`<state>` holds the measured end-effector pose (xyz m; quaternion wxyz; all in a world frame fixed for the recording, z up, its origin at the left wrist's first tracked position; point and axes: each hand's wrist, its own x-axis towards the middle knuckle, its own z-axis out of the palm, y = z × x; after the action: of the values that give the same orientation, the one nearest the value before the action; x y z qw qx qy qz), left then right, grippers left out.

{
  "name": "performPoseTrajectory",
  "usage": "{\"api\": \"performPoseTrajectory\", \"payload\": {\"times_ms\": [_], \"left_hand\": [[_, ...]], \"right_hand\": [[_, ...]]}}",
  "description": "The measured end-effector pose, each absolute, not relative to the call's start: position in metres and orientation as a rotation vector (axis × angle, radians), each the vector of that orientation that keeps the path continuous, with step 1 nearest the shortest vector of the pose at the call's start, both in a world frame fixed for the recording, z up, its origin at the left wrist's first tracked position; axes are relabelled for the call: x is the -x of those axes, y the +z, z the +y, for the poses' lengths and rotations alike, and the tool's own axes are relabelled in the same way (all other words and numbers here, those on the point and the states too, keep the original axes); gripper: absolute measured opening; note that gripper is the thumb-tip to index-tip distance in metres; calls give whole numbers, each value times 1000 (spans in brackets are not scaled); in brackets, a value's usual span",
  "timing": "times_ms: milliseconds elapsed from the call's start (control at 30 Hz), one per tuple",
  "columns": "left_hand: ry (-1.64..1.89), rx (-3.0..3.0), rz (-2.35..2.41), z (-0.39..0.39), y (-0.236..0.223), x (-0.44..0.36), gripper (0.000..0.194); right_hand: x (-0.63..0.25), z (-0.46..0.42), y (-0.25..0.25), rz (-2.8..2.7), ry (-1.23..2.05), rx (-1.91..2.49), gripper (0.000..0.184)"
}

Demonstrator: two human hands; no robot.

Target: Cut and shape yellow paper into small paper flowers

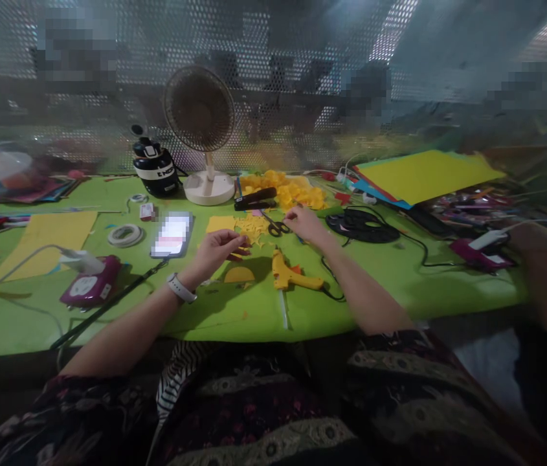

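Observation:
My left hand point(215, 255), with a white watch on its wrist, hovers over the green table with thumb and fingers pressed together. Whatever it pinches, if anything, is too small to make out. My right hand point(306, 225) has its fingers curled beside the handles of black scissors point(278, 228); I cannot tell whether it touches them. Small yellow cut-out stars point(252, 228) lie between my hands. Below them are a yellow half-round paper piece point(239, 274) and a yellow glue gun point(298, 278) with a clear glue stick in its back.
Behind my hands are a black stapler point(255, 199), yellow paper flowers point(287, 189), a fan point(208, 188) and a dark bottle point(156, 171). A phone point(173, 234), tape roll point(125, 235) and purple power adapter point(91, 283) lie left. Coloured sheets point(428, 176) and another person's arm point(545, 272) are right.

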<state>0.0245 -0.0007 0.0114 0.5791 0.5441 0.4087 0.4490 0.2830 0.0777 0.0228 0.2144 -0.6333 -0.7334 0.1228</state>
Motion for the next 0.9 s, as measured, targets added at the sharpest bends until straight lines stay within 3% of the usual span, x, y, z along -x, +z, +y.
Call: {"api": "performPoseTrajectory", "payload": {"times_ms": [167, 367, 900], "left_hand": [[1070, -1200, 929, 1, 10, -24, 38], [1051, -1120, 875, 3, 7, -22, 28], [1024, -1088, 844, 2, 11, -20, 26]], "right_hand": [[-273, 83, 9, -2189, 290, 1929, 27], [-268, 78, 18, -2242, 334, 2062, 25], [-271, 73, 31, -2139, 400, 2155, 27]]}}
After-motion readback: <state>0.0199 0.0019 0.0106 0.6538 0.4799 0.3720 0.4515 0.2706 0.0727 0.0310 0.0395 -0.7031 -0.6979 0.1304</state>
